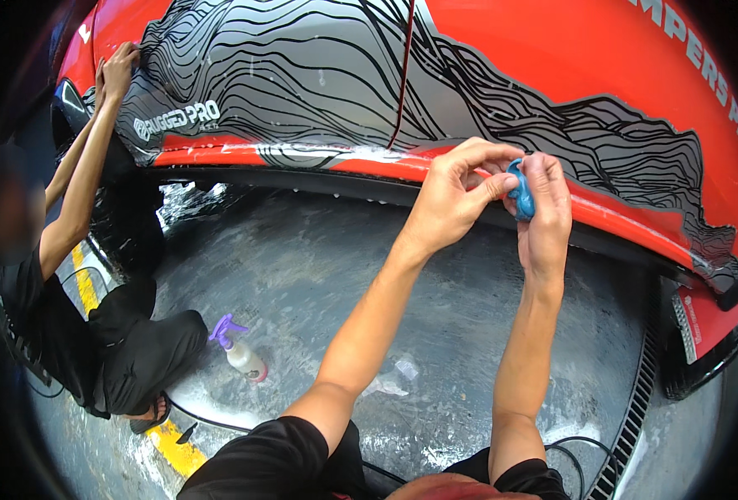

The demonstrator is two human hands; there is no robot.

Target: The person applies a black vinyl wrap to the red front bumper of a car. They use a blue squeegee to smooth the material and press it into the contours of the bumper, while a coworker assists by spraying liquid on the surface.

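Observation:
A small lump of blue clay (521,193) is pinched between my two hands, in front of the lower side of a red car (544,50). My left hand (456,196) grips its left side with thumb and fingers. On the other side, my right hand (546,204) closes round it, fingers pointing up. The clay looks folded and uneven. Behind my hands runs the car's wet red sill (619,212), below a grey door graphic (302,75) with black wavy lines.
At the left a person in black (61,325) crouches, both hands on the car's side. A spray bottle (244,360) with a purple trigger stands on the wet grey floor (302,275). A drain grate (640,392) and a black hose (581,446) lie to the right.

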